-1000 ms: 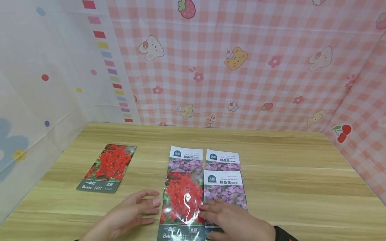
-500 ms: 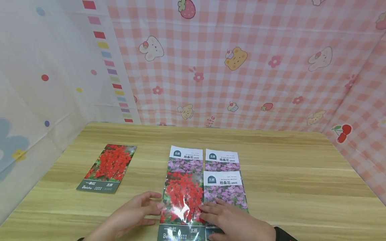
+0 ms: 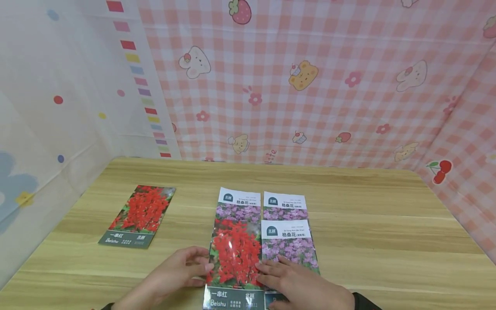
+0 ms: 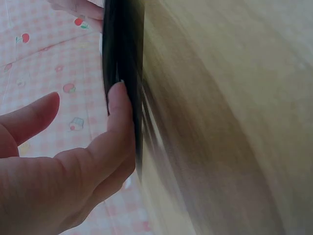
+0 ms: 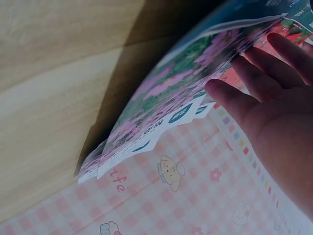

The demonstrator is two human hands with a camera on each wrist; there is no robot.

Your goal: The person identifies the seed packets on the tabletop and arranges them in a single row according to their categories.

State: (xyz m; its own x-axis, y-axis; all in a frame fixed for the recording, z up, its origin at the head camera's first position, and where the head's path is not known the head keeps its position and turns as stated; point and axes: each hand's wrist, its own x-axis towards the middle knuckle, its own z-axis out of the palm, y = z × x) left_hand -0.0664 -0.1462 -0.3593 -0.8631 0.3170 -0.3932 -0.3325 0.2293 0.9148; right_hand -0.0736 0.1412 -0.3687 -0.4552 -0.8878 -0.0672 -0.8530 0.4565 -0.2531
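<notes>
A red-flower seed packet (image 3: 235, 256) lies face up at the front, its top overlapping a purple-flower seed packet (image 3: 238, 204). My left hand (image 3: 180, 271) is at its left edge. In the left wrist view, the fingertips (image 4: 120, 98) touch the packet's dark edge, while the thumb stands apart. To the right, another purple-flower packet (image 3: 290, 247) partly covers a third one (image 3: 286, 206). My right hand (image 3: 300, 280) rests on that front purple packet with fingers extended, their tips reaching the red packet's right edge. The right hand hides the lower part of the purple packet.
A second red-flower packet (image 3: 139, 215) lies tilted by itself on the left of the wooden table (image 3: 368, 241). Behind the table hangs a pink checked cloth (image 3: 329, 107), and a white patterned cloth (image 3: 46, 125) stands along the left side.
My left hand has moved slightly right, from just beside the red packet to its edge. The purple packets on the right have shifted very slightly left. The right hand stays nearly still.
</notes>
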